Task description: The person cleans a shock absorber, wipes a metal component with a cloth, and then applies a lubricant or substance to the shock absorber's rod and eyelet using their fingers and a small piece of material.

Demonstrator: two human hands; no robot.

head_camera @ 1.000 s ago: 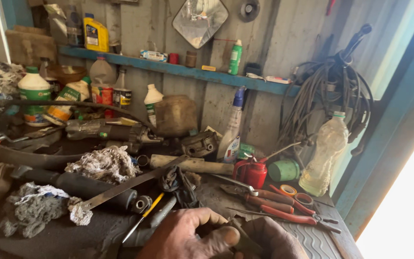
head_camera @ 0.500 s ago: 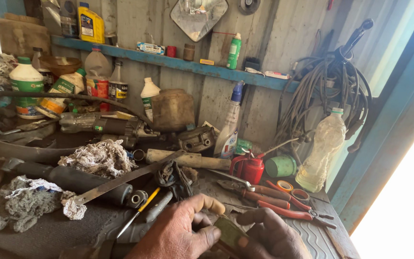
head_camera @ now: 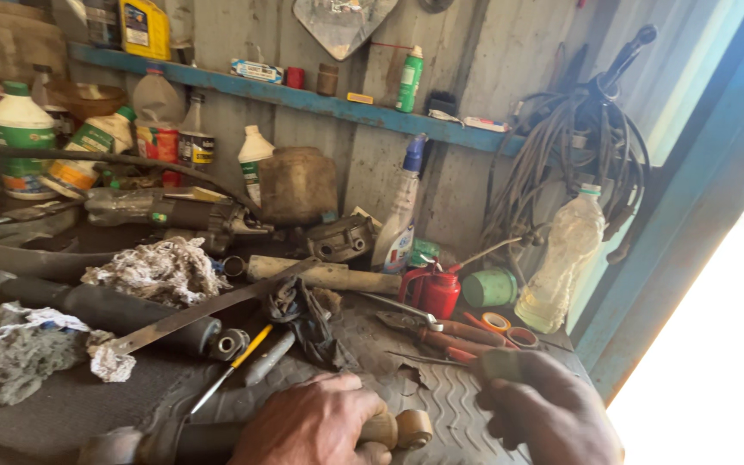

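Left hand (head_camera: 316, 422) has its grip closed round a dark shock absorber (head_camera: 217, 437) lying along the near edge of the surface (head_camera: 441, 400). Right hand (head_camera: 548, 413) pinches a small greenish piece (head_camera: 499, 364), its kind unclear. Best to pin the absorber firmly. Pliers (head_camera: 432, 331) and red oil can (head_camera: 437, 288) lie beyond.

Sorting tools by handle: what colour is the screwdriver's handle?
Yellow; the screwdriver shows in the head view.
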